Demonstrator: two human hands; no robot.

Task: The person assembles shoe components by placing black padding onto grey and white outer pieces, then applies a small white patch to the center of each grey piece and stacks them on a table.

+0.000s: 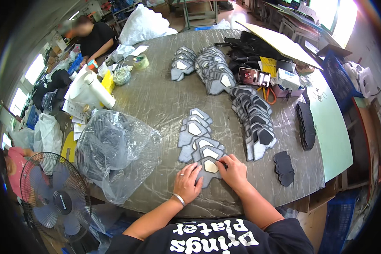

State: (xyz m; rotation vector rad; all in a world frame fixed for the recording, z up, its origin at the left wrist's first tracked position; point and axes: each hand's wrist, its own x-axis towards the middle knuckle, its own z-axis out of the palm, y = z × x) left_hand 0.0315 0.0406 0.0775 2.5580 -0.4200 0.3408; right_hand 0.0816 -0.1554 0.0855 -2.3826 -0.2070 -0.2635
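Note:
Directly in front of me lies a grey angular padded patch [210, 166] with a cream hexagon in its middle. It is the nearest of an overlapping row of grey patches [194, 128] running away from me on the table. My left hand [187, 183], with a ring and a white wristband, grips the patch's left edge between fingers and thumb. At its upper right edge, my right hand [233, 171] is closed, thumb and fingertips pinching the border. Parts of the patch's edges are hidden under my fingers.
Rows of overlapping grey patches [213, 70] lie farther off, another row with black centres [264, 136] to the right. Black cut pieces [283, 168] sit nearby. A clear plastic bag [114, 148] and a fan [57, 199] are left. A phone [254, 77] stands behind; a person [95, 40] sits far left.

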